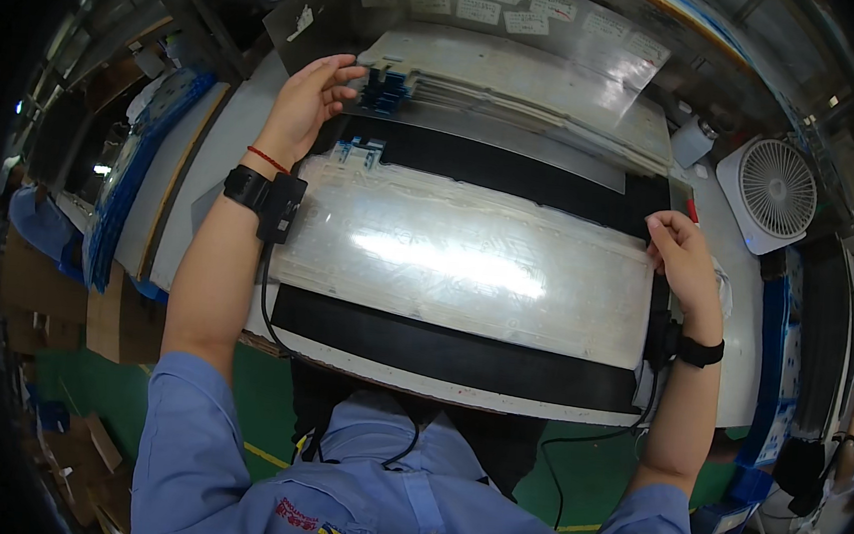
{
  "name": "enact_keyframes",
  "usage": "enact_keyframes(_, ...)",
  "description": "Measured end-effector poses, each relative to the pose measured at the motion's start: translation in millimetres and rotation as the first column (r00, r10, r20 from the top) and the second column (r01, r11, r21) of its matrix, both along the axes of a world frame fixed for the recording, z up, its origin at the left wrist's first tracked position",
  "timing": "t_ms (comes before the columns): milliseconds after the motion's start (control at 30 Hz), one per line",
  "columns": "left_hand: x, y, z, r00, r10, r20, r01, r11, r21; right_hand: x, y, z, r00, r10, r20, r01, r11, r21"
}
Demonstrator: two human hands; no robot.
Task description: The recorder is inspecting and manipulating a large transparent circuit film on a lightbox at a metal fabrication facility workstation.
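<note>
Silvery, glossy panel (447, 269), flat on black mat (441, 348), with pale blue fittings (361, 151) at the far-left corner. At the far-right corner, right hand (687, 255), fingers bunched toward the thumb — pinch on the edge impossible to tell. Just beyond, stack of similar plates (532, 80); at its left end, left hand (310, 102), fingers loosely spread and curled beside darker blue fittings (386, 90), contact uncertain. Likely prone to flexing, in judgement: support both short ends evenly, lift without pulling on fittings, keep fingertips off the shiny face. Keep left wrist cable (265, 299) clear of the panel's edge. Farther right, well apart — white fan (772, 194).
</note>
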State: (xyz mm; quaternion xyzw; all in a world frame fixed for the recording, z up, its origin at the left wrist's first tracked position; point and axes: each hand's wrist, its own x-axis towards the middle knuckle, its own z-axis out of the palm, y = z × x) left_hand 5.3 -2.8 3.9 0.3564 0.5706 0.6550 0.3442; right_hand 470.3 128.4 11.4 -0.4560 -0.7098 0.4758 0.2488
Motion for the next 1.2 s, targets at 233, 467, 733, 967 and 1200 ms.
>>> enact_keyframes(233,1,0,1,1.0,0.003,0.012,-0.003,1.0,-0.007,0,0,3,0.992,0.085,-0.092,-0.081,0.996,0.037)
enact_keyframes(467,-1,-1,-1,1.0,-0.005,0.015,0.005,1.0,0.0,-5,-20,19,0.935,0.302,-0.186,-0.312,0.949,-0.031)
enact_keyframes(733,-4,0,-3,0.999,-0.032,0.019,0.033,0.999,-0.012,6,-9,5,0.972,0.149,-0.18,-0.129,0.985,0.118)
enact_keyframes(967,-2,2,-3,0.999,-0.036,0.012,0.037,0.999,-0.026,7,2,-5,0.977,0.071,-0.2,-0.01,0.957,0.289)
enact_keyframes(1200,2,0,-1,0.997,-0.072,0.005,0.072,0.996,-0.062,4,5,-3,0.931,-0.024,-0.365,0.094,0.98,0.175)
